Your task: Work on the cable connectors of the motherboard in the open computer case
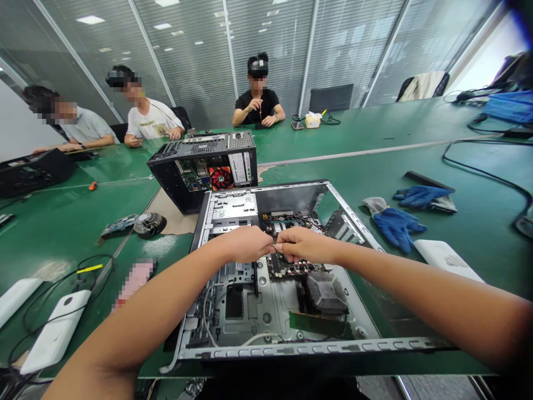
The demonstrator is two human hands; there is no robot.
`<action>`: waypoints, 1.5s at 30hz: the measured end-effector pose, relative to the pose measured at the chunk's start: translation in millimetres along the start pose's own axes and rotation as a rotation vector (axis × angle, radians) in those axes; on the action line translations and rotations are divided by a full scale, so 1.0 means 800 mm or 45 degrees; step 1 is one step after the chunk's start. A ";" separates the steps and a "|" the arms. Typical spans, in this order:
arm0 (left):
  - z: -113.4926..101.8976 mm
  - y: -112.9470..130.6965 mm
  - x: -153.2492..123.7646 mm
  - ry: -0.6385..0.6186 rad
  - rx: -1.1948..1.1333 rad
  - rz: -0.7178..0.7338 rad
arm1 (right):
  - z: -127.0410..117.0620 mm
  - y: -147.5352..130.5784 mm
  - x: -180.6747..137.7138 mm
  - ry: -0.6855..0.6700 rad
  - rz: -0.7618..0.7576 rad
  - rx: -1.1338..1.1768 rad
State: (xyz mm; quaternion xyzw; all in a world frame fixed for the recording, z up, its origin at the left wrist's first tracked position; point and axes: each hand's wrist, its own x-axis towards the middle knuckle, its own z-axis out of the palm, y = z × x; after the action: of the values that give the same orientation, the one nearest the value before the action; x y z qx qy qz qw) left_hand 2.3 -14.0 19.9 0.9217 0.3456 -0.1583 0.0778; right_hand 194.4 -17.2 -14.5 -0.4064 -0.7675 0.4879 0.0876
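Observation:
An open computer case (353, 216) lies flat on the green table in front of me. Inside it are a motherboard (291, 269) and a finned heatsink (326, 291). My left hand (245, 243) and my right hand (306, 244) meet over the middle of the case, just above the motherboard. Both hands are closed in a pinch, fingertips almost touching, on a small part or cable that I cannot make out. A white cable (208, 322) curls across the case floor near my left forearm.
A second open computer case (200, 166) stands behind mine. Blue gloves (397, 225) and a white device (445, 258) lie to the right. White devices (58, 328), cables, a fan (150, 223) and a circuit board (119, 225) lie to the left. Three people sit at the far side.

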 end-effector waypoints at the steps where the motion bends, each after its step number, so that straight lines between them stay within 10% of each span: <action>1: 0.000 0.000 0.000 -0.006 0.004 0.001 | 0.000 0.000 0.000 -0.011 -0.005 -0.007; 45: -0.005 0.004 -0.003 -0.058 0.018 -0.001 | 0.001 0.001 0.001 -0.012 -0.063 -0.118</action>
State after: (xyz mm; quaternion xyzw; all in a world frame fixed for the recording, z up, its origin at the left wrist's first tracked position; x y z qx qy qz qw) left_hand 4.1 -16.8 24.5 0.9182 0.3430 -0.1816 0.0790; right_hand 193.8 -17.0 -15.4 -0.3885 -0.7995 0.4516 0.0772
